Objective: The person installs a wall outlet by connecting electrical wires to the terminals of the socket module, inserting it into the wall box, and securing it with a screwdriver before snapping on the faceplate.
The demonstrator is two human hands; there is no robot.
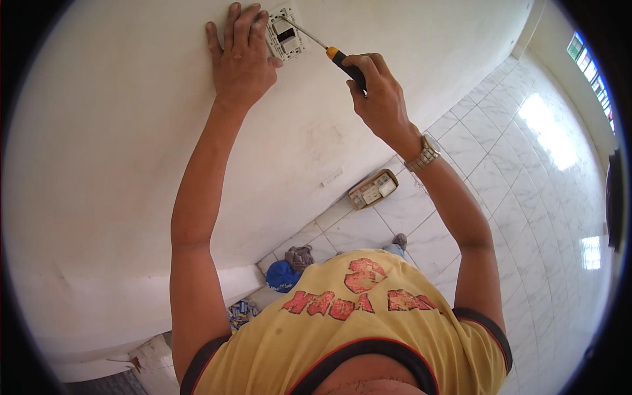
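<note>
A white wall switch plate (pixel 289 45) with a dark opening in its middle is set in the pale wall at the top of the view. My left hand (pixel 243 62) lies spread against the wall at the plate's left side, its fingertips and thumb by the plate's edge. Gripped in my right hand (pixel 380 95) is a screwdriver (pixel 345 66) with a black and orange handle. Its long metal shaft slants up to the left, and the tip meets the upper part of the plate. The screw itself is too small to make out.
On the marble-look tiled floor (pixel 487 138), an open cardboard box (pixel 374 189) of white fittings stands near the wall. A blue bag (pixel 283 276) and a brownish cloth-like bundle (pixel 299 257) lie by the wall's foot. Another outlet plate (pixel 332 176) sits low on the wall.
</note>
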